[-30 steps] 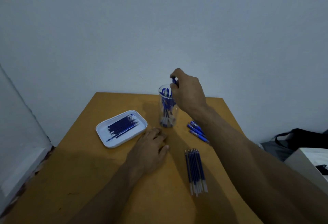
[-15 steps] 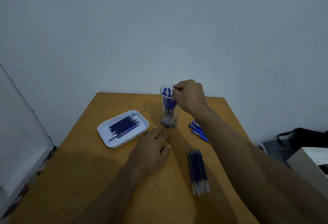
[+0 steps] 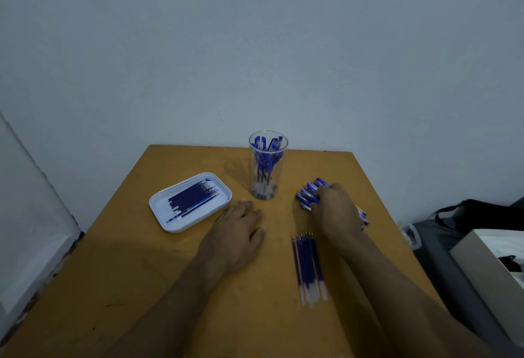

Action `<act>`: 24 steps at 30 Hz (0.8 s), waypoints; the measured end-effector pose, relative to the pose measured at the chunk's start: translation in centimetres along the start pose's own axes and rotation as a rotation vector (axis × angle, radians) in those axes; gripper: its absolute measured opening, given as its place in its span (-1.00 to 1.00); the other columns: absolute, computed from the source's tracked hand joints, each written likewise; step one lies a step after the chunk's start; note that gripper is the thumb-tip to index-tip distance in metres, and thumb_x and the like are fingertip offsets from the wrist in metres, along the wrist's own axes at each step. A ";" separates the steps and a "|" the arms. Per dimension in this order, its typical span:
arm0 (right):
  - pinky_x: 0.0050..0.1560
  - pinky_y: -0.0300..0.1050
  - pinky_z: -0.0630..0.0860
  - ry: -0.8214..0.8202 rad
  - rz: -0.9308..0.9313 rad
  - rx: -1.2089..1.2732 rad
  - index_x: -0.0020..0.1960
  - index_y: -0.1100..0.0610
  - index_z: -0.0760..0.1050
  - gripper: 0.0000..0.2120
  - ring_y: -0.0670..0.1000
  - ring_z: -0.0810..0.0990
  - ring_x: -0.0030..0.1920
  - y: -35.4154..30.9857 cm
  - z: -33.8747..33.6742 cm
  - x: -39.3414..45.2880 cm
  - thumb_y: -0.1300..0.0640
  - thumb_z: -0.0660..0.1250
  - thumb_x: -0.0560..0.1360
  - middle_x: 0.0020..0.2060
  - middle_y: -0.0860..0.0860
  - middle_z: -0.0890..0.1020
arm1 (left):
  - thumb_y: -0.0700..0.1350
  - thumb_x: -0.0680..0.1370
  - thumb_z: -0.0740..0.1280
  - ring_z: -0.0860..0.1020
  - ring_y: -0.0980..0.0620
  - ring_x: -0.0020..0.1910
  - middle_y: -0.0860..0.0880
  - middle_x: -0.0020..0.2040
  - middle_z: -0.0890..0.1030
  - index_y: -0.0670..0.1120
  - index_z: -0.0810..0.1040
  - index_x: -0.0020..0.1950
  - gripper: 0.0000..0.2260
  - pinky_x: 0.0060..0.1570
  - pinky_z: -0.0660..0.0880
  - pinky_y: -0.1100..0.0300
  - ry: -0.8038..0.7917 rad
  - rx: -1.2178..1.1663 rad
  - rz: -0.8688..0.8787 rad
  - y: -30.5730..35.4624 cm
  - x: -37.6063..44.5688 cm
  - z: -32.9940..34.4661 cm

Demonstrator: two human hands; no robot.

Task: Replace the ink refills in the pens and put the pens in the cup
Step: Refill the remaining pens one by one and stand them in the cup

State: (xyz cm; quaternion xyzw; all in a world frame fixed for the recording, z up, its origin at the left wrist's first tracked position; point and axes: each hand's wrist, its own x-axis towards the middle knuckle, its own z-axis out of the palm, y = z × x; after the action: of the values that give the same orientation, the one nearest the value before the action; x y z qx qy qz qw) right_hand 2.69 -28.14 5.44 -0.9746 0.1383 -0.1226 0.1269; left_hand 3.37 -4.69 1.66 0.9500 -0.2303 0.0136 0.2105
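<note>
the right hand (image 3: 337, 210) lies over a small heap of blue pens (image 3: 310, 194) on the right side of the wooden table (image 3: 113, 287), its fingers curled down onto them; whether it actually pinches one or only rests on the heap cannot be told, since the fingertips are hidden behind the knuckles. a few pen ends poke out from under the far left of the hand and a few more from under its right edge. the left hand (image 3: 236, 237) lies flat on the table near the middle, palm down, fingers relaxed and a little spread, holding nothing. just beyond it stands a clear cup (image 3: 268, 165), upright, at the far middle of the table, with a bunch of blue pens standing inside, caps up. the cup is apart from both hands. to the left of the cup sits a white tray (image 3: 161, 210), set at an angle, with a row of dark blue refills (image 3: 192, 200) lying side by side in it. on the near right, between the two forearms, a second bundle of refills (image 3: 307, 267) lies straight on the bare wood, tips pointing away, just near of the right hand. past the table's right edge there is a dark bag (image 3: 476, 213) and a white box (image 3: 487, 267).
</note>
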 end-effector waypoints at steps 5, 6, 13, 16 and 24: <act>-0.15 -0.17 0.37 0.018 -0.004 0.012 0.07 0.10 0.55 -0.92 -0.06 0.44 -0.14 0.7 0.7 -0.4 0.18 0.29 0.62 0.11 0.05 0.49 | 0.21 0.67 0.13 0.09 0.09 0.61 0.08 0.63 0.18 0.08 0.31 0.58 -0.50 0.54 0.12 0.08 -0.014 0.008 -0.012 0.3 0.0 -0.3; -0.14 -0.17 0.37 0.013 0.005 0.024 0.08 0.10 0.55 -0.92 -0.06 0.45 -0.14 0.6 0.7 -0.3 0.18 0.29 0.62 0.12 0.05 0.49 | 0.21 0.67 0.12 0.09 0.09 0.61 0.08 0.63 0.18 0.09 0.30 0.58 -0.50 0.54 0.12 0.08 -0.017 0.012 -0.012 0.3 0.0 -0.3; -0.11 -0.14 0.44 -0.015 0.025 0.012 0.04 0.12 0.58 -0.90 -0.04 0.50 -0.12 0.3 0.3 0.0 0.18 0.28 0.61 0.05 0.06 0.53 | 0.21 0.67 0.14 0.11 0.09 0.60 0.08 0.62 0.18 0.10 0.31 0.58 -0.51 0.54 0.16 0.07 -0.016 0.006 -0.019 0.4 -0.1 -0.4; -0.13 -0.14 0.40 0.017 -0.008 -0.026 0.04 0.11 0.56 -0.90 -0.03 0.46 -0.06 0.0 -0.8 -0.3 0.12 0.29 0.61 0.00 0.03 0.52 | 0.21 0.67 0.14 0.10 0.09 0.60 0.08 0.63 0.19 0.09 0.31 0.58 -0.51 0.55 0.15 0.06 -0.014 0.009 -0.010 0.4 -0.1 -0.4; -0.18 -0.10 0.44 0.030 -0.070 -0.001 0.19 0.02 0.49 -0.79 -0.01 0.49 -0.08 -3.9 -5.0 -1.6 0.07 0.38 0.57 -0.01 -0.01 0.60 | 0.18 0.67 0.18 0.15 0.10 0.58 0.08 0.60 0.24 0.08 0.36 0.55 -0.54 0.54 0.22 0.07 0.020 -0.053 -0.005 0.1 -0.1 -0.2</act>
State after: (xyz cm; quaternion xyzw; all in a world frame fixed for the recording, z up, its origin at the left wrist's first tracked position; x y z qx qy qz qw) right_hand 0.76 -25.10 10.89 -0.9769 0.1062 -0.1416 0.1200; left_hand 3.23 -4.64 1.90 0.9444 -0.2261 0.0167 0.2380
